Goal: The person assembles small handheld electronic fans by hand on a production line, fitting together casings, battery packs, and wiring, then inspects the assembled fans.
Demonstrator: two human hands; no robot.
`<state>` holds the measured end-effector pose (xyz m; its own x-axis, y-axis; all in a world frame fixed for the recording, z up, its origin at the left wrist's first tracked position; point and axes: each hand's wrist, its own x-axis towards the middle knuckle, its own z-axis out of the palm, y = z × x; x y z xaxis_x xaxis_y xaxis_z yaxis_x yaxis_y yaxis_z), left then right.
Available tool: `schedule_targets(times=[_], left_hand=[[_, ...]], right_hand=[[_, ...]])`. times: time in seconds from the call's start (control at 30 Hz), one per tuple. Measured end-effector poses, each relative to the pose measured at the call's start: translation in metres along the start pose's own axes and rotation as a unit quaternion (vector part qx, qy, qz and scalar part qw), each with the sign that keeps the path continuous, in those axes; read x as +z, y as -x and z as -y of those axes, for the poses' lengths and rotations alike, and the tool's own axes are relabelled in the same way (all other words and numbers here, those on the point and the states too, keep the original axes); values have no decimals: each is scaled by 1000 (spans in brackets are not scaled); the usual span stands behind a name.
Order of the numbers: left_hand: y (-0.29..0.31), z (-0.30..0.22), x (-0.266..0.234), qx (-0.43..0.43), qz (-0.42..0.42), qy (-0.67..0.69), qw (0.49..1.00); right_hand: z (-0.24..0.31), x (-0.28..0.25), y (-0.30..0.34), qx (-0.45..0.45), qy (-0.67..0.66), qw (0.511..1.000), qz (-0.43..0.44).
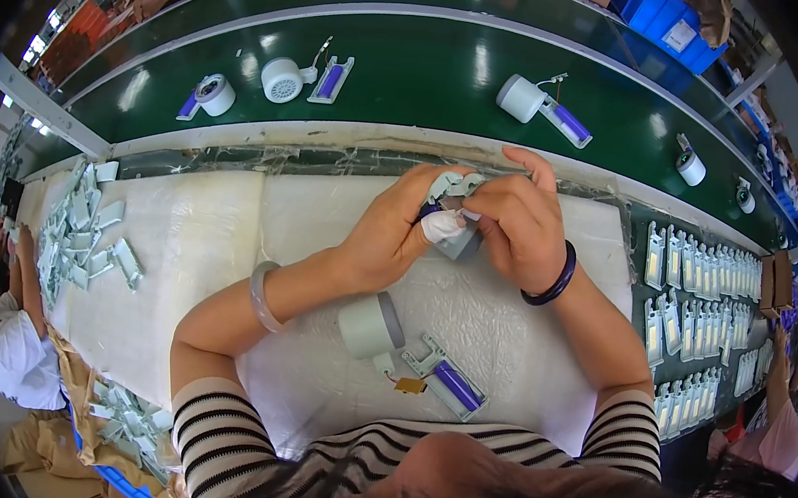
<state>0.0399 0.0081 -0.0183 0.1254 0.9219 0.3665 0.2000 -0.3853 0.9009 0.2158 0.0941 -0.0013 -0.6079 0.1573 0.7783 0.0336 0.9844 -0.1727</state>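
My left grip [387, 224] is closed around a pale grey-green housing [460, 247], held up over the far middle of the white-covered tabletop [209, 221]. My right grip [528, 228] has its fingertips bent in against the housing's top; whether they pinch some small piece, I cannot tell. Nearer me lie a pale cylinder [362, 330] with a grey rim, a small yellow-brown board [411, 386] and, just right of that, a tray with a purple cell [453, 386]. Loose pale pieces [82, 228] are heaped at left; pale trays [700, 268] stand in rows at right.
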Motion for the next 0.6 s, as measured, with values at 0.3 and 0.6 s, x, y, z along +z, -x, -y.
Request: schedule_targets(times=[0.3,0.6], left_hand=[[1,-1,0,34,-13,-48,998],[3,-5,-3,17,-24,-81,996]], right_hand=[[7,0,-1,5,16,1000,-1],[17,8,1,32,19,999,-16]])
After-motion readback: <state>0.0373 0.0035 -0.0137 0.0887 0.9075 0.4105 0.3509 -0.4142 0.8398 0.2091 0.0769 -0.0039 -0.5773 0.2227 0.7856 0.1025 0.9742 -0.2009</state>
